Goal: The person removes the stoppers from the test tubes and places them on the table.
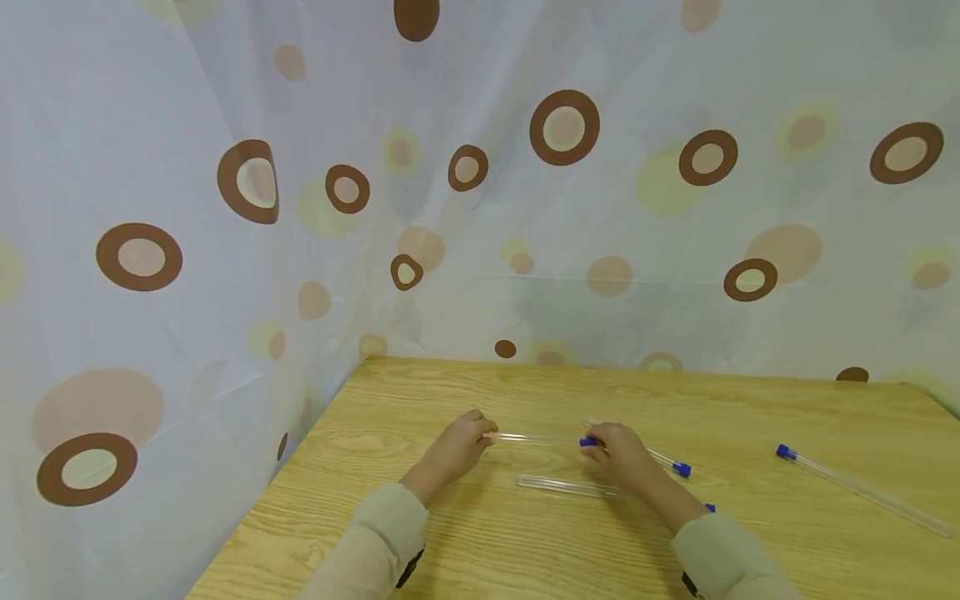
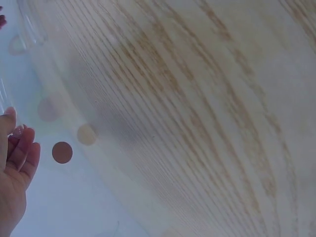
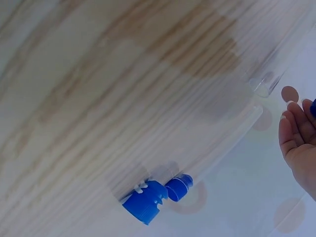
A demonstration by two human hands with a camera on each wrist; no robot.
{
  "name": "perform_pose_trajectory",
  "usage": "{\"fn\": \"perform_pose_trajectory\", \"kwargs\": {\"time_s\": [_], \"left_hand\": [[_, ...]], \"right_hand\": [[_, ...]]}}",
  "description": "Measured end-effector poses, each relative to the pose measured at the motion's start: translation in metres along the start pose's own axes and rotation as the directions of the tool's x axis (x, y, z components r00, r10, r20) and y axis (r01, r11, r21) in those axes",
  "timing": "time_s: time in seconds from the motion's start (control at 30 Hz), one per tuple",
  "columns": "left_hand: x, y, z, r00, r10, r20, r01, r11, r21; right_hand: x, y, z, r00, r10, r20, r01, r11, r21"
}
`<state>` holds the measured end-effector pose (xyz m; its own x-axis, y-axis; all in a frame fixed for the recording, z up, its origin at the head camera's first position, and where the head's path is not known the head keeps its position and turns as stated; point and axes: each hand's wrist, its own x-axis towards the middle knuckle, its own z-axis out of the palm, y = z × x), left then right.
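A clear test tube (image 1: pixel 525 437) is held level above the table between both hands. My left hand (image 1: pixel 459 447) pinches its left end between thumb and fingers, and the left wrist view shows the same hand (image 2: pixel 17 168) at its edge. At the tube's other end, the fingers of my right hand (image 1: pixel 626 458) grip a blue cap (image 1: pixel 587 442). In the right wrist view only part of that hand (image 3: pixel 302 140) shows, with a bit of blue at its fingertips. Below the hands lies another clear tube (image 1: pixel 558 485), partly hidden by the right hand and forearm.
Behind the right hand lies a tube with a blue cap (image 1: pixel 682 469). Another capped tube (image 1: pixel 862 487) lies slanted at the right. Two blue caps, one larger in view (image 3: pixel 145 202), show in the right wrist view. A spotted curtain (image 1: pixel 480 208) borders the wooden table (image 1: pixel 420 392).
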<state>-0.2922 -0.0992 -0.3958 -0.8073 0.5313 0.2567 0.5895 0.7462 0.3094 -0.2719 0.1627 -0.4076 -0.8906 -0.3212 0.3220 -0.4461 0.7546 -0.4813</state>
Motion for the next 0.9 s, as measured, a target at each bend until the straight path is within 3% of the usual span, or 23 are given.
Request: {"fn": "perform_pose_trajectory", "kwargs": {"time_s": [0.53, 0.9], "left_hand": [[-0.006, 0.003, 0.001, 0.999, 0.041, 0.01, -0.042, 0.999, 0.015], [-0.007, 0.007, 0.006, 0.996, 0.09, 0.01, -0.09, 0.996, 0.019]], "right_hand": [[-0.013, -0.004, -0.004, 0.995, -0.097, 0.039, 0.096, 0.995, 0.022], [-0.021, -0.001, -0.007, 0.992, -0.122, 0.01, 0.122, 0.992, -0.007]]}}
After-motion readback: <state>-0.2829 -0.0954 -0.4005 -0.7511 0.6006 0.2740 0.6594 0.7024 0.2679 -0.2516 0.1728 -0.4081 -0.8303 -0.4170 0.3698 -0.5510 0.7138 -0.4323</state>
